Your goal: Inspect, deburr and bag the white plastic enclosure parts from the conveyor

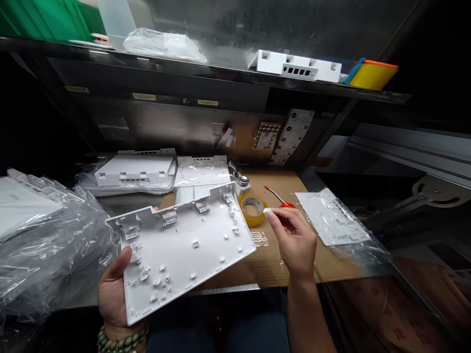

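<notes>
Beads (119, 340) ringed my left wrist, and that left hand (116, 291) gripped a white panel (187, 245) by its left edge, studded inner face showing, tilted above the cardboard-covered surface (272, 267). My right hand (297, 240) pinched a small white bit (267, 211), near the tape roll (253, 222). Farther back, a shelf (228, 77) carried a white casing (298, 68).

Light lands brightest on the white plastic housing panel (176, 260) in my left hand (114, 294), while the outer corners sink to near black. Glare streaks the clear plastic bags (73, 235) beside me. Toward my right, the metal rail (412, 154) looks stretched and soft; the shelf labels (143, 96) blur.
</notes>
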Demonstrator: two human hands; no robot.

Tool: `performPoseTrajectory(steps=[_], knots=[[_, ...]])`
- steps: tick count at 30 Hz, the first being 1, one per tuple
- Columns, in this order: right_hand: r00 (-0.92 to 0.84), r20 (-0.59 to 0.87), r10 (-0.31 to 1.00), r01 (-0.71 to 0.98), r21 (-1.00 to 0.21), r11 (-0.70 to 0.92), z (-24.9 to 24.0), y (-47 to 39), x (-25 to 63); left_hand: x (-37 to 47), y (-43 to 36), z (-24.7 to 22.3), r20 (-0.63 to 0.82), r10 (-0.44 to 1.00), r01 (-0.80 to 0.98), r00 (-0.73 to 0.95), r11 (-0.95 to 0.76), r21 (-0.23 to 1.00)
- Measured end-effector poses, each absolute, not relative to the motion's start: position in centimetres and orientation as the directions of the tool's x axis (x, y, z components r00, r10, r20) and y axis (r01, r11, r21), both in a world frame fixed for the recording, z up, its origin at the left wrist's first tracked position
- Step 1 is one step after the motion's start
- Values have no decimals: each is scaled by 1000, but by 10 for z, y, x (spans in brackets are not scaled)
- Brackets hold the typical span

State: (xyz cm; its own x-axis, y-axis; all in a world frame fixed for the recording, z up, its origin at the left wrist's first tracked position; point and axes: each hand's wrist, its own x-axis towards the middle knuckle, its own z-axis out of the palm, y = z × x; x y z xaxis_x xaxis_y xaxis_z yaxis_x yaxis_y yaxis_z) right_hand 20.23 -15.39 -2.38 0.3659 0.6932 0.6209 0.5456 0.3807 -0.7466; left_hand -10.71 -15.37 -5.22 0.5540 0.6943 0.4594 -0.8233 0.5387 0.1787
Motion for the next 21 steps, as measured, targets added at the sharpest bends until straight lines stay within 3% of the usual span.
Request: performPoseTrajectory(steps=[6,10,14,18,21], knots=[[331,650,685,457,-745,487,1,-129,184,-96,-166,-55,319,689,-759,651,609,232],[339,576,744,438,-796,417,-7,-126,185,-90,-169,-55,207,754,-778,624,571,263],[389,565,727,414,-813,410,-18,-126,194,-90,-165,-57,198,748,-766,633,569,298],[380,557,738,507,-793,338,-26,-121,202,-85,-164,-51,206,752,-768,627,552,323],[413,579,703,519,-784,341,-20,-122,193,-75,-165,-43,134,825,-805,549,479,350]])
